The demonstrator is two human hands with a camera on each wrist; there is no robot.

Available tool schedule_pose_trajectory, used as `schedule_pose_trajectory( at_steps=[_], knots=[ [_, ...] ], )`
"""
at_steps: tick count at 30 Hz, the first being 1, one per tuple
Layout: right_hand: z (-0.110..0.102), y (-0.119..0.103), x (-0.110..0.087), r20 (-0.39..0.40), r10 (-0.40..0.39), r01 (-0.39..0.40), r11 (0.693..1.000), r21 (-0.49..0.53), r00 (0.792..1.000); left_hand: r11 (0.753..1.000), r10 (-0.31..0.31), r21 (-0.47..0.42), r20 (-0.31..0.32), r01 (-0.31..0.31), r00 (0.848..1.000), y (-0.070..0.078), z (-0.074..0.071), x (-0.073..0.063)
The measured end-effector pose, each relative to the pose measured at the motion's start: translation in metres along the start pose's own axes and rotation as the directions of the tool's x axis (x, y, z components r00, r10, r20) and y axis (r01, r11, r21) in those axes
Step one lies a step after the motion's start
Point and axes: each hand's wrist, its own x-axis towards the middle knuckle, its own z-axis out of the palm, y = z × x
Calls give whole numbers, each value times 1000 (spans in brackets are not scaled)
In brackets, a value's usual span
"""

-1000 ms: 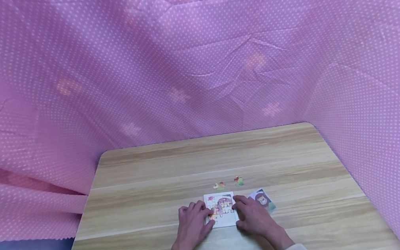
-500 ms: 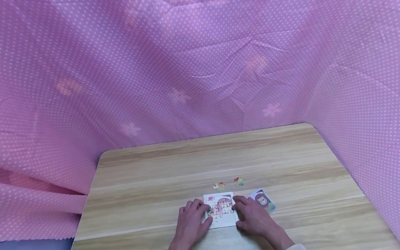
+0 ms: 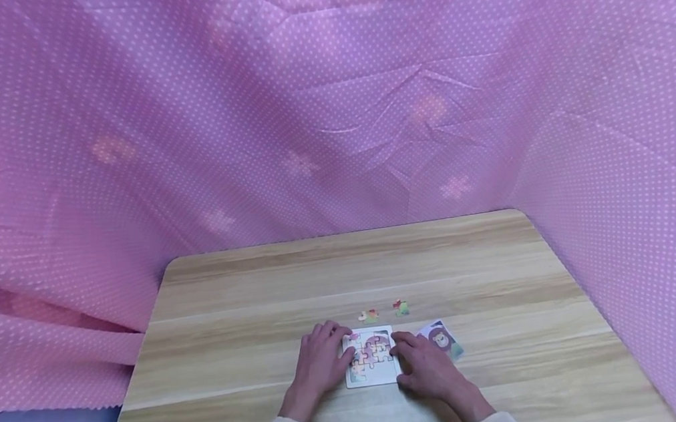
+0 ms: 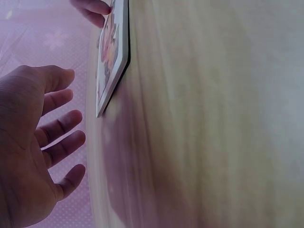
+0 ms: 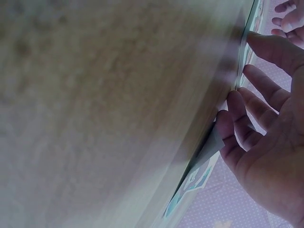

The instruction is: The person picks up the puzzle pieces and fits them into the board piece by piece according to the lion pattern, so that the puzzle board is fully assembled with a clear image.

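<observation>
A white-framed jigsaw puzzle board (image 3: 382, 374) lies between the two hands in the head view, with pieces of a lion picture in its upper and left parts and bare white at the lower right. My left hand (image 3: 319, 360) is at the board's left side, its fingers loosely bent; in the left wrist view this left hand (image 4: 38, 137) holds nothing. At the right edge, my right hand (image 3: 429, 366) touches the board with its thumb and fingertips. The right wrist view shows that right hand (image 5: 273, 128) with fingers relaxed, the lowest ones by a lion picture card (image 5: 192, 183).
Two loose puzzle pieces lie beyond the board: a cream-and-green piece (image 3: 369, 316) and a red-and-green piece (image 3: 401, 308). The lion card (image 3: 441, 341) sits partly behind the right hand. Pink dotted cloth (image 3: 331, 138) surrounds the wooden table (image 3: 237, 300).
My left hand has drawn back from the board's lower left and shifted slightly up, uncovering the pieces there. The right hand stays at the board's right edge.
</observation>
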Motion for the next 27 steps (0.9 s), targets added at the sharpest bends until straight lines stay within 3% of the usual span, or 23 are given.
schedule_pose_trajectory(
  at_steps=[14, 27],
  knots=[
    [3, 0, -2, 11, -11, 11, 1000, -17, 1000, 998, -41, -55, 22, 42, 999, 3, 9, 18],
    [-3, 1, -13, 16, -32, 32, 999, -19, 999, 997, -71, -33, 95, 75, 993, 16, 20, 40]
  ],
)
